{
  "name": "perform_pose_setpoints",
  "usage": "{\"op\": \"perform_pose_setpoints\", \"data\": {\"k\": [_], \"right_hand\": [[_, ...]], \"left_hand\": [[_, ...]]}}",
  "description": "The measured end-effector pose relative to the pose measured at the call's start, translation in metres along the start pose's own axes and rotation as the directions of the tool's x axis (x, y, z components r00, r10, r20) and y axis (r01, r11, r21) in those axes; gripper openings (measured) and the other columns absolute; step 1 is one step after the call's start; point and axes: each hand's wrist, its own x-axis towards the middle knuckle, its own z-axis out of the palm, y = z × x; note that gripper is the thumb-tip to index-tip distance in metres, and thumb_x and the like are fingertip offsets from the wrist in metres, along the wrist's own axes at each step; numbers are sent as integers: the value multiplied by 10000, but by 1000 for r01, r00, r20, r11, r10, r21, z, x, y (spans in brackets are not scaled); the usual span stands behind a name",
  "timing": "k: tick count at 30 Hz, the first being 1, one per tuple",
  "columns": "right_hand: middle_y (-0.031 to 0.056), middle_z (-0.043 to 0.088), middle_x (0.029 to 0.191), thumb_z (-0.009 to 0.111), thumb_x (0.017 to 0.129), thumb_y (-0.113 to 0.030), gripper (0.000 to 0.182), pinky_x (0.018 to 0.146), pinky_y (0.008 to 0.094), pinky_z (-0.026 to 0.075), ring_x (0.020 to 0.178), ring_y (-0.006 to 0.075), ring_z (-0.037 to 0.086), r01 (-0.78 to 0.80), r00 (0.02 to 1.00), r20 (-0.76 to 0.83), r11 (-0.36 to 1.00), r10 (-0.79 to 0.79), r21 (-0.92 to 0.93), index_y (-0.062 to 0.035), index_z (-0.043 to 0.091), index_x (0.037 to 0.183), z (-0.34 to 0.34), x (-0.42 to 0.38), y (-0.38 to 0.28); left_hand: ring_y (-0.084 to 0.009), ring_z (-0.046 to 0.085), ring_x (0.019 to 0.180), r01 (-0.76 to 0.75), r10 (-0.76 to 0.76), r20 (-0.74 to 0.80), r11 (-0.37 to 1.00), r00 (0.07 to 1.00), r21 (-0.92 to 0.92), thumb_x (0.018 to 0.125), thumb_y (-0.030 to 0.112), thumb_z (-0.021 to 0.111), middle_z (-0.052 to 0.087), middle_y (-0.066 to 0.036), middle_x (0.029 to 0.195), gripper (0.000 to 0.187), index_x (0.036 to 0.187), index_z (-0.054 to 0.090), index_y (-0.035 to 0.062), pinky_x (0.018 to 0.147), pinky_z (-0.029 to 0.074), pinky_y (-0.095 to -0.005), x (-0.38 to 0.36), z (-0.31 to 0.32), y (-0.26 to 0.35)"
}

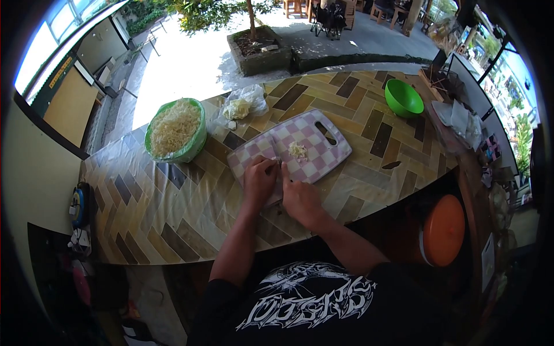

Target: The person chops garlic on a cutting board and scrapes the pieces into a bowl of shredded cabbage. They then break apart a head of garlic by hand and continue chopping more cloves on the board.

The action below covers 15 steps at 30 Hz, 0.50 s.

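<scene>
A pink-and-white checked cutting board [323, 164] lies at a slant on the table in front of me. Pale chopped bits [298, 151] are heaped near its middle. Over the board's near left part, my left hand [261, 177] is closed with the fingertips pinched; whatever is in them is hidden. Close beside it, my right hand [300, 199] is wrapped around a knife [278, 152], index finger laid forward along it. Only a thin strip of the blade shows, pointing away from me, and the handle is covered by the hand.
A green plastic-lined basin [199, 141] heaped with pale shreds stands at the left. Behind the board sits a clear plastic bag [257, 98] with pale pieces. A green bowl [404, 99] is at the far right; an orange-lidded bucket [444, 230] stands below the table's right edge.
</scene>
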Motion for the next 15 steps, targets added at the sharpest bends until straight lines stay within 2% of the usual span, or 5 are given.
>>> {"op": "perform_pose_setpoints", "data": {"k": [2, 5, 11, 15], "right_hand": [[262, 763, 887, 568, 942, -96, 708, 802, 542, 623, 854, 431, 778, 20, 999, -36, 999, -18, 35, 59, 393, 1610, -4, 5, 5], [257, 762, 874, 573, 939, -97, 716, 791, 532, 627, 831, 423, 779, 42, 999, -3, 998, -42, 41, 60, 390, 1614, -25, -5, 7], [262, 764, 900, 570, 938, -88, 699, 813, 524, 626, 870, 434, 776, -28, 1000, 9, 1000, 28, 0, 57, 411, 1603, 4, 3, -3], [266, 756, 875, 565, 945, -97, 710, 781, 538, 623, 830, 436, 772, 28, 1000, 3, 999, -28, 34, 54, 389, 1617, -19, -2, 4]], "left_hand": [[-355, 737, 845, 5, -5, 0, 1000, 1000, -13, 887, 83, 780, 736, -163, 931, 133, 983, 806, -5, 769, 571, -431, -1, 1, 0], [-354, 740, 844, 1, -1, 3, 1000, 1000, 12, 887, 83, 779, 735, -164, 932, 139, 987, 806, -9, 770, 575, -426, -2, 0, -4], [-357, 742, 855, 11, -11, 12, 1000, 1000, -22, 892, 87, 777, 737, -166, 943, 148, 999, 805, -11, 780, 576, -425, -1, 2, -4], [-353, 744, 851, 5, -5, 11, 1000, 1000, -12, 889, 89, 778, 738, -168, 952, 154, 1005, 807, -9, 775, 577, -423, -1, 1, -6]]}}
